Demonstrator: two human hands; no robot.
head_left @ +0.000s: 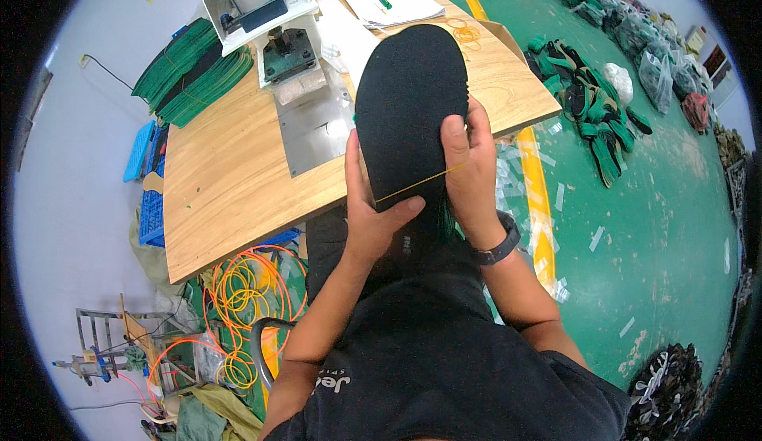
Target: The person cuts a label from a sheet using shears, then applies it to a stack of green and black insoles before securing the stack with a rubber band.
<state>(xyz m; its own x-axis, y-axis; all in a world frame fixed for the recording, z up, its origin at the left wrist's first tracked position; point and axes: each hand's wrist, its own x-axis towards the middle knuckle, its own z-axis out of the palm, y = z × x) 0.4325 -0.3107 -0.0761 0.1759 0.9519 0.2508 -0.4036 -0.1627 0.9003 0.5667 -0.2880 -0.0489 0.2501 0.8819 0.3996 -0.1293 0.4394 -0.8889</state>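
A bundle of black shoe insoles [413, 107] is held up in front of my body, its rounded broad end pointing away from me. A thin yellow rubber band [421, 184] crosses its near part, and green edges show low on the right side. My left hand [371, 217] grips the near left edge, thumb lying over the top face. My right hand [471, 167] clasps the right edge with its thumb on top and the fingers mostly hidden behind. The underside of the bundle is out of sight.
Beyond the bundle is a wooden table [230, 195] carrying a press machine [278, 44] over a metal plate, banded green insole stacks [190, 72], papers [389, 3] with a green pen, and loose rubber bands [464, 34]. Orange and yellow hoses [242, 314] coil below; insole bundles [591, 103] lie on the floor.
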